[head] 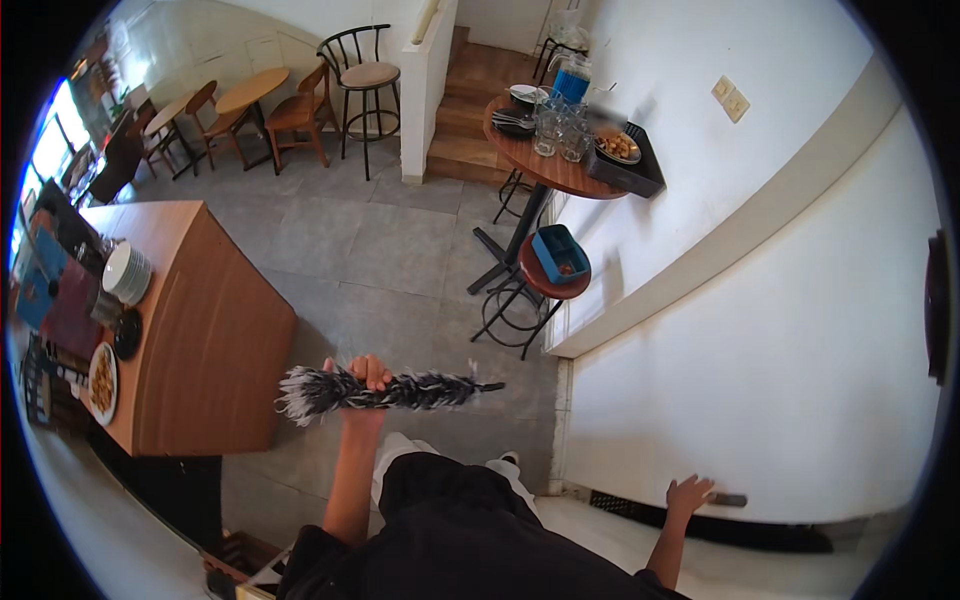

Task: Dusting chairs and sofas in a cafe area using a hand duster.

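Observation:
My left hand (367, 379) grips a black-and-grey feather duster (435, 390) around its fluffy length. The duster lies roughly crosswise in front of me, its pale, bushy end to the left and a short dark tip to the right. Out to the right, my right hand (688, 495) is spread against or just in front of a white door (720, 405). Its fingertips are beside a short dark handle (727, 499); whether they touch it I cannot tell. Nothing shows in that hand.
A wooden counter (217, 337) on the left bears stacked white bowls (127, 274) and a plate of food (103, 382). Ahead stands a round table (540, 169) with glasses and a black tray (626, 176). A stool (529, 277) beneath holds a blue divided box (559, 255). Wooden steps (472, 105) rise behind.

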